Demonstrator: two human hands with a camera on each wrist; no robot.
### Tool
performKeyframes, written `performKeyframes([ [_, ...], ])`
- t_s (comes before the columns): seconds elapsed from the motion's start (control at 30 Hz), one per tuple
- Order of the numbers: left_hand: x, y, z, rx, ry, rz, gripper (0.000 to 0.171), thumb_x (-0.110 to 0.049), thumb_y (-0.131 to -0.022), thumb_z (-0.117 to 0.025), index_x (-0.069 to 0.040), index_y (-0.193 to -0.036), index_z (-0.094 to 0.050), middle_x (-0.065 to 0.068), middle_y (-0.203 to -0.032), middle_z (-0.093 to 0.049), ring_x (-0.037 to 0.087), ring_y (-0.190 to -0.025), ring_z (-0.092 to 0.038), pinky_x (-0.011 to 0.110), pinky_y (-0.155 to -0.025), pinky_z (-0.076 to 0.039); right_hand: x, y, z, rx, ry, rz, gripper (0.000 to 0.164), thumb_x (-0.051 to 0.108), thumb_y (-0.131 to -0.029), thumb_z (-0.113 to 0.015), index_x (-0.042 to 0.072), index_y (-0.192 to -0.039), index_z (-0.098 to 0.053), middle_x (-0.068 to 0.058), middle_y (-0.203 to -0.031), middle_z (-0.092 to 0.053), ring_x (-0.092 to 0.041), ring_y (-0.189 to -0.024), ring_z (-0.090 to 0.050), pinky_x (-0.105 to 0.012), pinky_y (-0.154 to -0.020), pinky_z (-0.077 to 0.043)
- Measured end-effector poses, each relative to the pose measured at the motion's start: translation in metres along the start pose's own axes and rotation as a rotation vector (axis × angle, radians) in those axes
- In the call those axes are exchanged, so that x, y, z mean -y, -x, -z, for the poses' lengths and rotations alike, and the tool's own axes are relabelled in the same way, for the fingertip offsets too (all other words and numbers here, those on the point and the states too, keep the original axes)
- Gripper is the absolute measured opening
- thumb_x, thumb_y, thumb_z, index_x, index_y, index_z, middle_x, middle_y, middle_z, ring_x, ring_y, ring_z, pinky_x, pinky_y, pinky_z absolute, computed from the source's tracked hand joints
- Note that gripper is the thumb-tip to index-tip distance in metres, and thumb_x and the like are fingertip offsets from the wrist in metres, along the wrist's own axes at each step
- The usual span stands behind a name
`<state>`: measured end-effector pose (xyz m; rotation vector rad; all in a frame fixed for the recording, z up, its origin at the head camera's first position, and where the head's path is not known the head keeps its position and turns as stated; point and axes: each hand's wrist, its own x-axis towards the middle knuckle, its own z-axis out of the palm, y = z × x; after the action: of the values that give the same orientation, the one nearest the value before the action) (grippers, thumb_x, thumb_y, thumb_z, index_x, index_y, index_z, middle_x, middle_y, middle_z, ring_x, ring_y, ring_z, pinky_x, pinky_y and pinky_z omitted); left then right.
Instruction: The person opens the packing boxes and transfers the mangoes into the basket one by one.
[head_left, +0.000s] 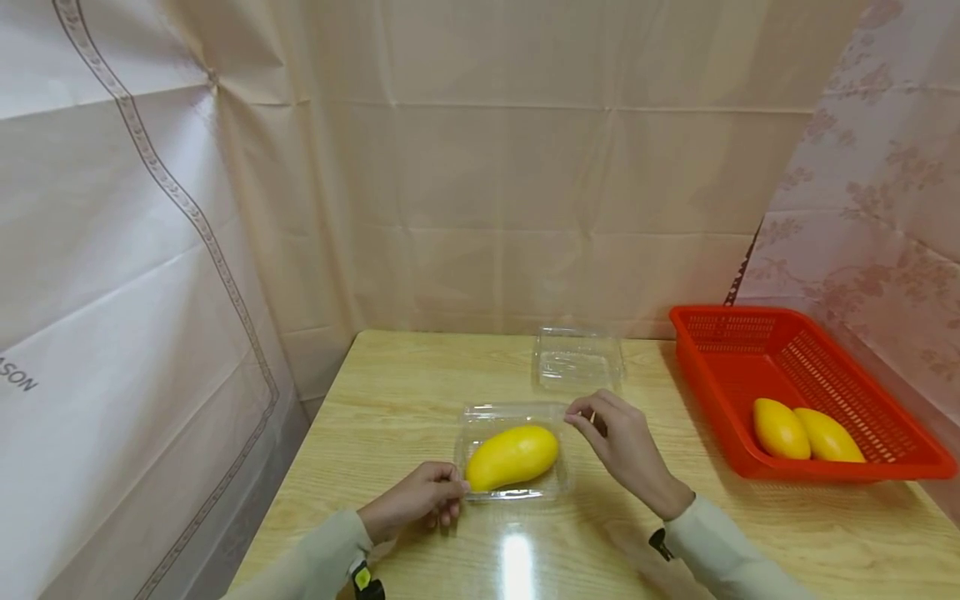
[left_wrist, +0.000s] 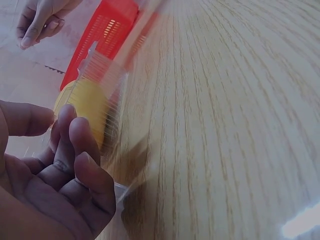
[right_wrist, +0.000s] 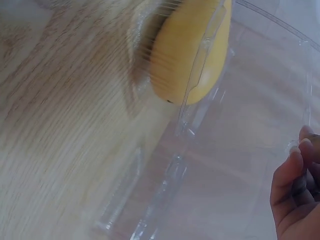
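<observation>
A yellow mango (head_left: 513, 458) lies in a clear plastic clamshell box (head_left: 495, 411) on the table. My left hand (head_left: 427, 496) pinches the box's front left rim between thumb and forefinger, other fingers curled. Over the box's back right corner, my right hand (head_left: 618, 442) has its thumb and fingertips together. In the right wrist view those fingers (right_wrist: 289, 172) pinch the corner of a clear lid (right_wrist: 240, 130) that stands raised beside the mango (right_wrist: 185, 55). From the left wrist view, the mango (left_wrist: 90, 107) shows through the ribbed box wall.
Behind the box, another clear plastic container (head_left: 577, 360) sits near the table's back edge. At right stands a red plastic basket (head_left: 731, 375) holding two yellow mangoes (head_left: 782, 429). Draped cloth (head_left: 487, 208) hangs behind and beside the wooden table (head_left: 375, 417).
</observation>
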<state>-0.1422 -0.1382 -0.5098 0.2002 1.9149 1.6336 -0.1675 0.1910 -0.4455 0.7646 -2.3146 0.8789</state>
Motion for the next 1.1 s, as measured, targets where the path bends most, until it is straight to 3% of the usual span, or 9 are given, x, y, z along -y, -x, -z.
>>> performKeyframes([
  [0.17,0.000,0.000,0.000,0.002,0.006,0.003,0.024,-0.025,-0.103,-0.063,-0.007,-0.088,-0.060,0.004,-0.075,-0.064,0.013,-0.060,-0.056,0.025,-0.052,-0.042,-0.005,-0.003,0.000,0.001,-0.002,-0.072,0.017,0.005,-0.084,-0.084,0.016,-0.092,-0.073,0.013,-0.076,-0.054,-0.002,-0.058,-0.040,-0.019,-0.050,-0.035],
  [0.53,-0.001,0.001,0.001,0.013,0.005,-0.007,0.025,-0.025,-0.103,-0.063,-0.004,-0.089,-0.059,0.005,-0.076,-0.064,0.014,-0.061,-0.056,0.025,-0.053,-0.042,-0.013,-0.006,-0.001,0.016,-0.074,-0.162,0.009,0.009,-0.092,-0.077,0.014,-0.098,-0.074,0.012,-0.064,-0.050,-0.002,-0.048,-0.045,-0.023,-0.044,-0.041],
  [0.9,0.000,0.002,0.003,0.023,0.006,0.002,0.025,-0.024,-0.103,-0.062,-0.004,-0.089,-0.059,0.004,-0.074,-0.063,0.014,-0.060,-0.055,0.024,-0.052,-0.041,-0.019,-0.014,-0.005,0.020,-0.123,-0.241,0.005,0.016,-0.094,-0.077,0.015,-0.098,-0.073,0.009,-0.059,-0.050,-0.006,-0.046,-0.044,-0.024,-0.043,-0.038],
  [1.1,0.000,0.002,0.004,0.023,0.002,0.009,0.025,-0.025,-0.103,-0.063,-0.006,-0.088,-0.058,0.005,-0.074,-0.064,0.014,-0.059,-0.054,0.024,-0.051,-0.041,-0.023,-0.017,-0.007,0.036,-0.208,-0.306,0.008,0.023,-0.096,-0.075,0.016,-0.100,-0.071,0.005,-0.069,-0.059,-0.009,-0.047,-0.046,-0.025,-0.042,-0.038],
])
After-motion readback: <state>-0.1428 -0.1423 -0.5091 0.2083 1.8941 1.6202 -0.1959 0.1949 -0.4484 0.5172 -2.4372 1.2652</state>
